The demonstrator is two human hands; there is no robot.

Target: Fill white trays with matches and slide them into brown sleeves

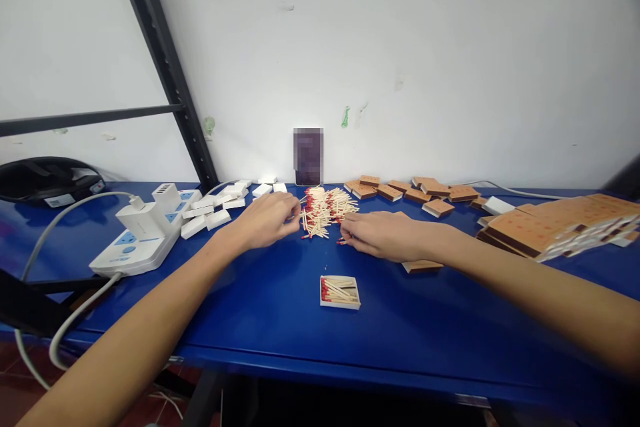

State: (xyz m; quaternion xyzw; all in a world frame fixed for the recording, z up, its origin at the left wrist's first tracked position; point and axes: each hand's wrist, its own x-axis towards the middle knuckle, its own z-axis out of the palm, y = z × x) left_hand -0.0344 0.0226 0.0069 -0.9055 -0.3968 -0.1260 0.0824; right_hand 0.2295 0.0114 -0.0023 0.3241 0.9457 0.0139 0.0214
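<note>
A heap of red-tipped matchsticks (320, 212) lies on the blue table between my two hands. My left hand (274, 220) is at the heap's left side, fingers curled and pressed together; what they hold, if anything, is hidden. On the right edge of the heap, my right hand (375, 235) is closed in a pinch, with a few red match heads showing at its fingertips. Nearer to me sits a white inner matchbox tray (340, 305), partly filled with matches, their heads mostly to the left. Neither hand touches this tray.
White trays (213, 219) lie at the left, beside a power strip (143, 259) with chargers and cables. Brown matchbox sleeves (390, 192) are scattered at the back right, with a larger stack (555, 221) farther right. A phone-like dark panel (309, 155) leans against the wall.
</note>
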